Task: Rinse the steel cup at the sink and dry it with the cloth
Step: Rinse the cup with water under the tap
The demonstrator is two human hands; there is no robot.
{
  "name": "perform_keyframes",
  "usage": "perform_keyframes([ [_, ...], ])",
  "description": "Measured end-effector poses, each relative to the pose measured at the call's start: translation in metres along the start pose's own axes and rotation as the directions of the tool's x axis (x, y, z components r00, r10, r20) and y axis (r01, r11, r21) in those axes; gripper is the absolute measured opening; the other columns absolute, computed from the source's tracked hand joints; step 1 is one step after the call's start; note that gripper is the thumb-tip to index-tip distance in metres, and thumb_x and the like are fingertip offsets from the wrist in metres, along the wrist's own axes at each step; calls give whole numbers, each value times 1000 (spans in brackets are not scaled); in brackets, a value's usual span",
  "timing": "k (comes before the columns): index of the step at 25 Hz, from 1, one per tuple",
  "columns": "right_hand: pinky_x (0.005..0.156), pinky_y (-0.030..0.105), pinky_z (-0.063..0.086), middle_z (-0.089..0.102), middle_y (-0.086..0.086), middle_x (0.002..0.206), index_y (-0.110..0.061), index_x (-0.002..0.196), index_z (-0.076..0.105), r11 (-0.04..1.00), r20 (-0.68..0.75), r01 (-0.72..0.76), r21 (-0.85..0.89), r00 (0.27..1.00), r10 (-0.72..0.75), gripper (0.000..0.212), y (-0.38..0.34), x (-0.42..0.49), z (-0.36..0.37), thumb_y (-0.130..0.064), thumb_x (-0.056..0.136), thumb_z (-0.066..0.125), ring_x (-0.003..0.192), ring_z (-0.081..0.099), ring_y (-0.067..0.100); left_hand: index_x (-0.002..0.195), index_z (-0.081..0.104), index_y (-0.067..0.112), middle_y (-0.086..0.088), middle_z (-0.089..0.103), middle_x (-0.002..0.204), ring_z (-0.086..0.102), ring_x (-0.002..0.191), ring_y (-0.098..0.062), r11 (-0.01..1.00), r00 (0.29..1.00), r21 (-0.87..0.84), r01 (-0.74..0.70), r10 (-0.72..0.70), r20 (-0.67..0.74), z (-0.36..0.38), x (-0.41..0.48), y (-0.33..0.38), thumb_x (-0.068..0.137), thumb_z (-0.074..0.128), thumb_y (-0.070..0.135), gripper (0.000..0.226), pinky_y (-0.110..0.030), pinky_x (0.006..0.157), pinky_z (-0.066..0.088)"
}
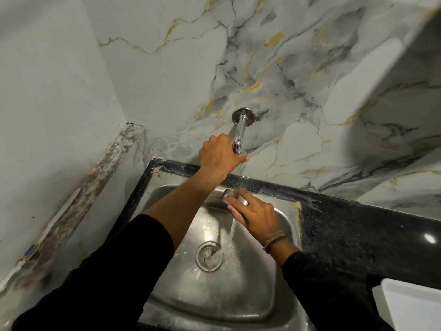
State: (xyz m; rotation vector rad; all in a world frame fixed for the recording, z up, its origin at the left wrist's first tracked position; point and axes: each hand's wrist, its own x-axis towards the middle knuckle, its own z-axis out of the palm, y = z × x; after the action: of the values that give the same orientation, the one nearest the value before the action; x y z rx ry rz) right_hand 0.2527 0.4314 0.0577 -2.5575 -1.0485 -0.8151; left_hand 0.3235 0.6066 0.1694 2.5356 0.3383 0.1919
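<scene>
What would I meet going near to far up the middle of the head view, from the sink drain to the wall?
Drain → water stream → steel cup held in the right hand → black counter edge → left hand on the tap → marble wall.

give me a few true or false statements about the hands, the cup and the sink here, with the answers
1. The left hand is up at the wall tap. True.
2. The right hand holds the steel cup over the sink. True.
3. The cup stands on the black counter. False: it is held in the hand above the basin.
4. Water is falling into the basin near the drain. True.
5. The right wrist is bare. False: it wears dark bands.
6. A drying cloth is draped over the left forearm. False: no cloth shows there, only a black sleeve.
</scene>
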Motion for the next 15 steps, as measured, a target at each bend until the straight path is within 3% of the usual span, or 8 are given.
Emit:
perform_keyframes([
  [3,49,27,57,82,5,117,-30,116,84,979,-49,194,-57,979,-197,34,3,8,-20,-42,109,53,78,80,21,85,66,12,-7,72,83,72,85,-31,1000,1000,-1,5,-5,8,0,0,1,70,88,67,61,-40,68,53],
  [7,62,32,63,82,10,119,-26,118,84,923,-133,369,-106,915,-381,28,4,18,-49,-39,106,63,91,81,25,77,59,16,6,48,62,57,67,-22,1000,1000,6,-7,7,-20,0,0,2,69,89,67,59,-31,54,34],
  [9,69,32,62,81,10,120,-26,122,82,918,-195,384,-100,897,-397,27,4,21,-59,-40,105,66,97,81,26,77,60,16,6,49,62,49,58,-15,1000,1000,2,-13,13,-26,1,1,1,69,88,68,59,-28,49,27],
  [11,69,31,61,81,10,120,-26,124,79,916,-210,389,-98,892,-401,27,2,19,-58,-40,104,69,98,81,26,76,64,16,4,56,63,53,57,-14,1000,999,9,-27,27,-28,1,0,-2,70,86,70,59,-27,48,26],
  [13,62,32,61,82,9,117,-27,120,83,920,-132,377,-108,912,-390,26,3,8,-54,-40,102,70,91,81,24,79,70,19,6,63,66,65,67,-19,999,997,-3,-54,54,-54,6,-5,-6,73,80,75,57,-25,51,30],
  [15,53,31,61,81,5,119,-29,121,82,963,3,247,-108,969,-248,25,3,-10,-46,-40,101,71,83,80,23,101,73,25,5,76,88,70,82,-21,996,992,-78,-52,42,-118,17,-23,-15,80,67,82,60,-27,65,41],
])
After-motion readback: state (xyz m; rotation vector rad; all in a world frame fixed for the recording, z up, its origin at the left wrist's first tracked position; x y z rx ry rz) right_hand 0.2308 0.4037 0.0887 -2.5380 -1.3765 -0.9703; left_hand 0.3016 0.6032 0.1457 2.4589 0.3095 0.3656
